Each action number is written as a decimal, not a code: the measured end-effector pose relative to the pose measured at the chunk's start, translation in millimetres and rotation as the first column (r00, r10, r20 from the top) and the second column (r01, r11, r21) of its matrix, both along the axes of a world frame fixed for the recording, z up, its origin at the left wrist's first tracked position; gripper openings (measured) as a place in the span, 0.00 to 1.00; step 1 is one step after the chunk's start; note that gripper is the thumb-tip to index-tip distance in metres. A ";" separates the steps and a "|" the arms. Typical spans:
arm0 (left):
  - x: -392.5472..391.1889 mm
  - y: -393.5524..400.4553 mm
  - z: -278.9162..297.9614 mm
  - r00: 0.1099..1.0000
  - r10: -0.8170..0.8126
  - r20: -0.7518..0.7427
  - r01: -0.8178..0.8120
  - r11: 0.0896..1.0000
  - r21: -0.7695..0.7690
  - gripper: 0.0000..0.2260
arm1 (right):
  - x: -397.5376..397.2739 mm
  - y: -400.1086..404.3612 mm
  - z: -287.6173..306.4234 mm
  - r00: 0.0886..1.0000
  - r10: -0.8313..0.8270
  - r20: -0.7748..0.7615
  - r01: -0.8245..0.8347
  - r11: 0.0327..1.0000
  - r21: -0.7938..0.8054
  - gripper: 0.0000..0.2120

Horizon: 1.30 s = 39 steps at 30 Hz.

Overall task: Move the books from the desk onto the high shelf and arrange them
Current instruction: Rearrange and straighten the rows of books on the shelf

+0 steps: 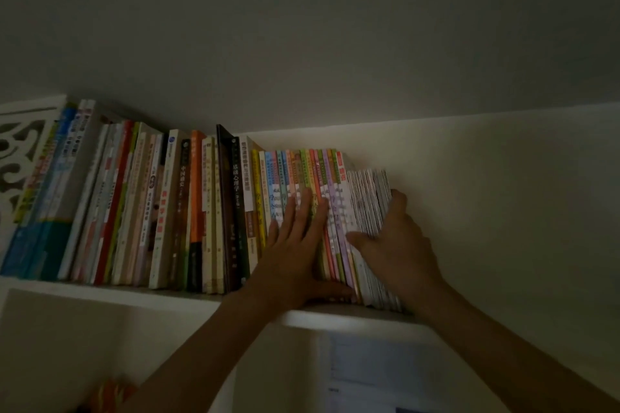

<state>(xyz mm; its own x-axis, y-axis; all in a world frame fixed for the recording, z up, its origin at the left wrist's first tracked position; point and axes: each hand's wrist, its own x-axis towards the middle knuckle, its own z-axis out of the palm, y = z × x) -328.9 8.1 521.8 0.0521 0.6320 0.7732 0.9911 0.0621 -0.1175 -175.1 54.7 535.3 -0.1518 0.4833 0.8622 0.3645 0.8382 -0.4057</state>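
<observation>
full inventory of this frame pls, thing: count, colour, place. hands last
high shelf: one, white, runs along the wall under the ceiling
books: one long upright row, too many to count, mixed colours, from the left end panel to mid-shelf
thin booklets: one batch, count unclear, pale spines, right end of the row
carved panel: one, white, shelf's left end
orange object: one, blurred, bottom left below the shelf
left hand: one, fingers straight, flat against the pastel spines
right hand: one, grips the thin booklets from the right
</observation>
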 end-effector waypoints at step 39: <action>-127.1 -71.2 24.9 0.976 -0.192 0.097 0.135 0.898 0.419 0.19 | -119.8 -53.0 47.5 0.988 0.061 0.143 -0.099 0.956 0.275 0.06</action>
<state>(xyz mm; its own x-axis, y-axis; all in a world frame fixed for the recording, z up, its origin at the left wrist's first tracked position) -456.0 -63.0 546.7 0.0063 0.2515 0.9678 0.9959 -0.0886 0.0165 -294.9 1.7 582.9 -0.3016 0.2061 0.9309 0.3258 0.9399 -0.1026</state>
